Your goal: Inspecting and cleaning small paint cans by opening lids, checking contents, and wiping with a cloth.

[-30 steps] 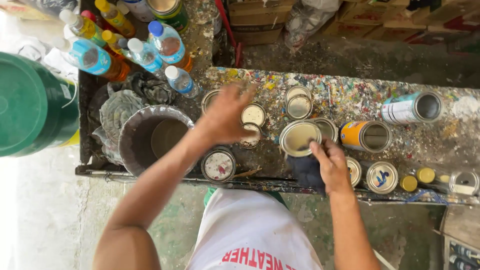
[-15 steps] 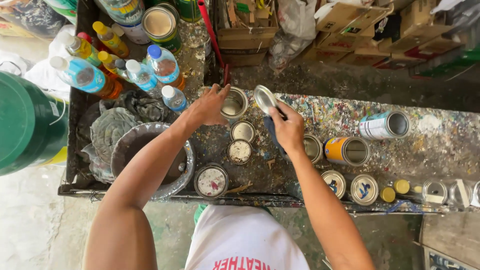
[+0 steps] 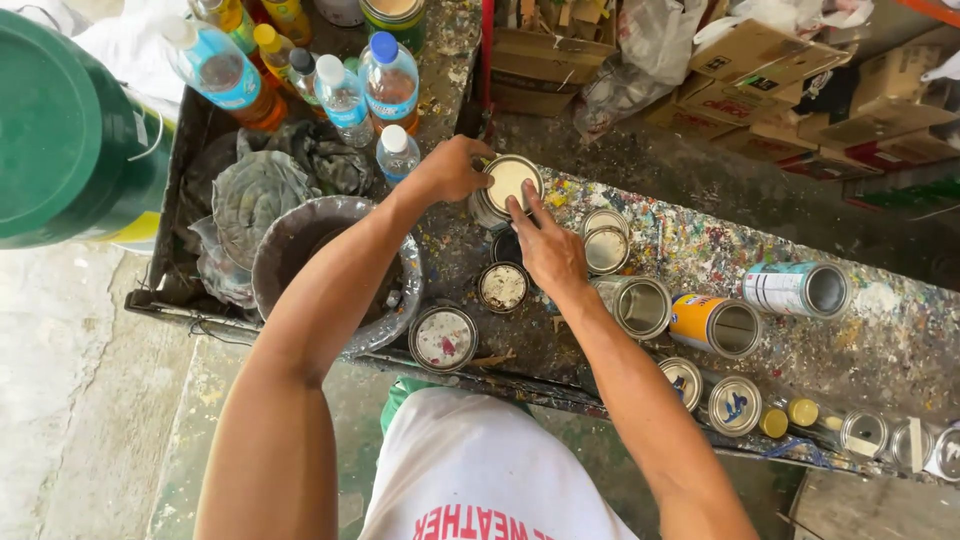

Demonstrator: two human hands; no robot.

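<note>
Paint-splattered work surface [image 3: 880,340] over a stained concrete floor, cardboard boxes [image 3: 770,60] piled at the far right. Left hand [image 3: 452,168] wrapped around the left side of a small tin [image 3: 488,210] near the far edge of the surface, fingers closed on its wall. Right hand [image 3: 548,250] just beside it on the near right, fingertips [image 3: 520,205] pressing on the round pale lid [image 3: 511,182] that sits on top of the tin, grip not closed around anything, fingers flat and together. Dark cloth under the right palm, mostly hidden. Near the right hand, several open small cans: two round ones [image 3: 606,240] to the right, one with whitish inside [image 3: 502,286] on the near side, one with red and white spots [image 3: 442,338] at the near edge. Further right, an orange can [image 3: 716,324] and a pale blue-white can [image 3: 797,290], both lying on their sides with open mouths to the right. Left of the tin, a big grey bucket [image 3: 300,230] and crumpled grey rags [image 3: 255,190]. Far left, plastic bottles [image 3: 345,95] with blue labels, and a large green drum [image 3: 60,120].
</note>
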